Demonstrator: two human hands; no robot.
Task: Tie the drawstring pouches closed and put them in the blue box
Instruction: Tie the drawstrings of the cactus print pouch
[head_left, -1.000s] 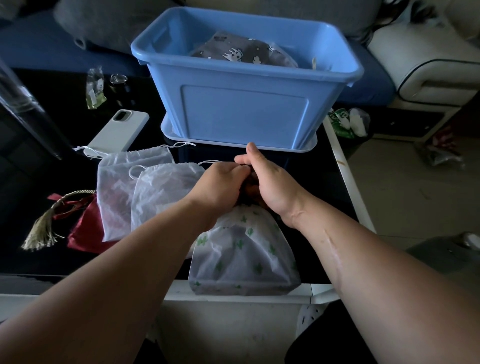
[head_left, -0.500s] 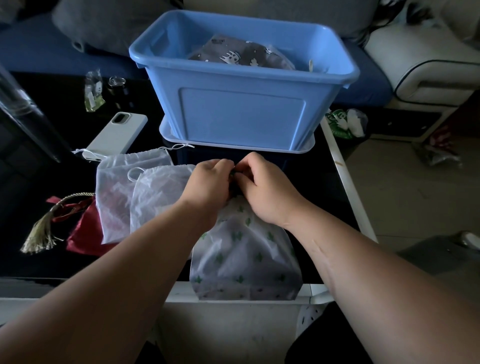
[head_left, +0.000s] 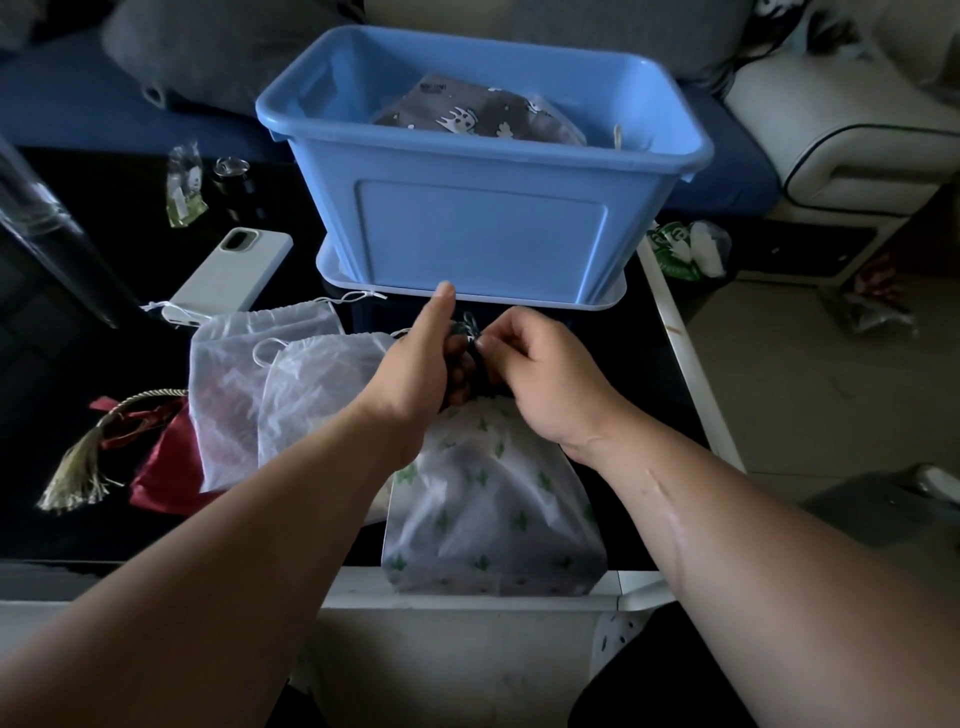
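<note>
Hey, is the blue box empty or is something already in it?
Not empty. A grey printed pouch lies inside the blue box, its top showing above the near rim.

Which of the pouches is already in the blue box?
The dark grey pouch with white prints; the cactus pouch and the rest lie outside the blue box.

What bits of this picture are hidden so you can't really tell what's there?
Head view: the cactus pouch neck, and whether it is knotted, is covered by the left hand and right hand gripping it.
Head view: the grey pouch in the blue box has its lower part behind the box's near wall.
Head view: the red pouch lies partly under a white mesh pouch.
</note>
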